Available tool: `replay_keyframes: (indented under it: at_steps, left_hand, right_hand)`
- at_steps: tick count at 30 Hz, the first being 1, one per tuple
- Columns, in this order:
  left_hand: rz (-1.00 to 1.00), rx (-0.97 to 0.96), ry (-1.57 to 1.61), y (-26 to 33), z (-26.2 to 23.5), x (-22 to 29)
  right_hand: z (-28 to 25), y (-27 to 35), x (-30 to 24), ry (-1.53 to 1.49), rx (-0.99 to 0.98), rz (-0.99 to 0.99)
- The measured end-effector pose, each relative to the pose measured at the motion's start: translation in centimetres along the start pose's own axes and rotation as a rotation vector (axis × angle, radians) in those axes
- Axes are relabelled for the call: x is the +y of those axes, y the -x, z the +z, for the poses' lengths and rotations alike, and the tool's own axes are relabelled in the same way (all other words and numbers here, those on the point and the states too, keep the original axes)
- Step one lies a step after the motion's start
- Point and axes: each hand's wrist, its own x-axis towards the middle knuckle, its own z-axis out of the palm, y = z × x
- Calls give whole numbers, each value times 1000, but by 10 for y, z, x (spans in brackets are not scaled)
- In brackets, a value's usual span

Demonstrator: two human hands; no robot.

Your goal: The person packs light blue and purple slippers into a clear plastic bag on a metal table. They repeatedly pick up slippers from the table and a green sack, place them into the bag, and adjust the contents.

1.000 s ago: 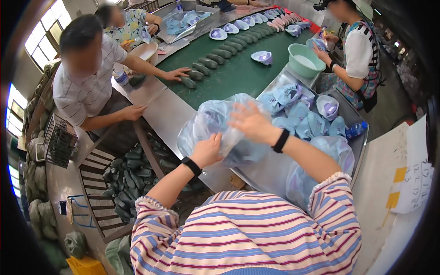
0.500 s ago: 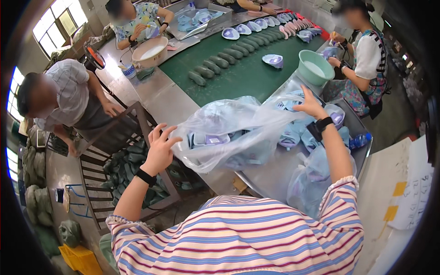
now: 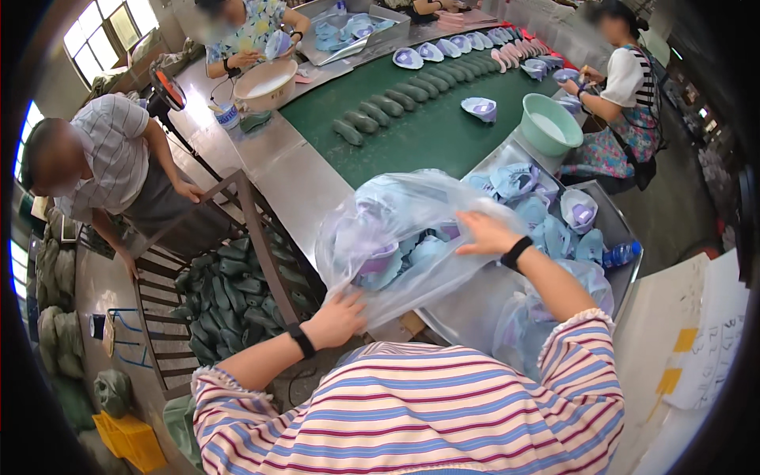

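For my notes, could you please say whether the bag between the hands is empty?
The bag is not empty: blue and purple uppers show inside it.

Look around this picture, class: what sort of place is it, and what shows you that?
Probably a shoe-making workshop: dark foot-shaped forms line a green work surface, more forms fill a slatted cart, and what look like pale blue shoe uppers show in a clear plastic bag.
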Motion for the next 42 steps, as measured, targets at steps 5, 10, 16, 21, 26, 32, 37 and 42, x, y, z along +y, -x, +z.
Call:
replay_keyframes:
  at_steps: [5, 10, 16, 21, 26, 32, 37, 42]
  left_hand:
    - [-473, -322, 504, 44, 47, -35]
    - [-714, 299, 484, 16, -15, -81]
    - [-847, 400, 479, -27, 14, -152]
    - [-903, 337, 375, -41, 25, -218]
    - [-824, 159, 732, -43, 65, -237]
    - [-929, 405, 1880, -19, 133, -223]
    - [-980, 676, 1971, -37, 135, -196]
    - [-958, 901, 1330, -30, 96, -193]
  right_hand:
    - [31, 1, 58, -67, -186, -97]
    - [-19, -37, 27, -606, -71, 115]
    - [-31, -109, -6, -372, 75, -224]
    - [-21, -158, 7, 362, 36, -50]
    - [7, -220, 76, -79, 39, 139]
    - [45, -182, 109, -1030, -83, 759]
    - [133, -104, 135, -1716, 289, 540]
    - [84, -41, 100, -1914, 417, 351]
